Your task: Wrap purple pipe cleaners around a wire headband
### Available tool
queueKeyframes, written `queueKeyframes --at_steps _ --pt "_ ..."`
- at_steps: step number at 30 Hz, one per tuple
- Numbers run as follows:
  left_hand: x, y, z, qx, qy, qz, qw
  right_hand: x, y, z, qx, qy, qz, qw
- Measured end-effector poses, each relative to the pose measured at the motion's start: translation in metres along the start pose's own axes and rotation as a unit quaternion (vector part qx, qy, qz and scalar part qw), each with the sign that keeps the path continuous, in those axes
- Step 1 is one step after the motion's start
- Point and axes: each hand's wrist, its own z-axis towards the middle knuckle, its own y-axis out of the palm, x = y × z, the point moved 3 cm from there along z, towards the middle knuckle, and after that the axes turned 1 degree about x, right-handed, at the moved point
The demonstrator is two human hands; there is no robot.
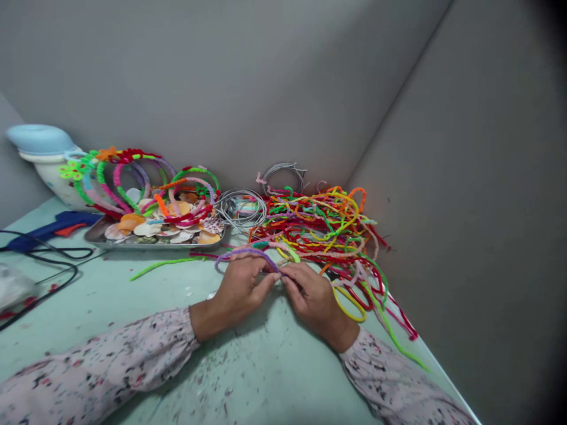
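Observation:
A purple pipe cleaner [254, 252] curves over the fingers of my left hand [237, 286], which pinches it near its right end. My right hand [315, 298] closes on the same strand, its thumb and fingertips almost meeting those of the left. Behind the hands, the purple joins an arc of pink, teal and light green, seemingly one loop; the part behind my fingers is hidden. Just beyond my right hand spreads a tangled heap of coloured pipe cleaners [314, 218], and a yellow loop [352, 304] lies by that wrist.
A metal tray [155, 245] holds seashells [146, 229], with fuzzy coloured headbands [119, 183] on and behind it. Grey wire hoops [241, 215] lie beside it. At left are a blue glue gun [53, 229], black cable [66, 265], plastic bag [15, 286] and blue-lidded container [42, 141]. Walls rise behind and right.

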Motion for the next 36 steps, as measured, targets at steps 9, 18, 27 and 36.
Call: queueKeyframes --at_steps 9,18,27,36 --pt "0.0021 -0.0007 0.0029 -0.020 0.006 -0.020 1.000 -0.0010 0.0010 -0.0014 -0.016 -0.011 -0.029 0.999" --pt "0.0035 0.0002 0.0044 -0.021 0.011 -0.002 1.000 0.0005 0.0005 -0.0006 -0.012 -0.018 -0.056 0.998" --pt "0.0060 -0.0012 0.0050 -0.024 0.023 0.034 0.999 -0.0022 0.0005 -0.0005 -0.007 -0.033 -0.062 0.997" --pt "0.0042 0.0018 0.0046 -0.021 0.006 0.025 0.999 -0.0012 0.0006 -0.0004 -0.009 -0.028 -0.064 0.997"
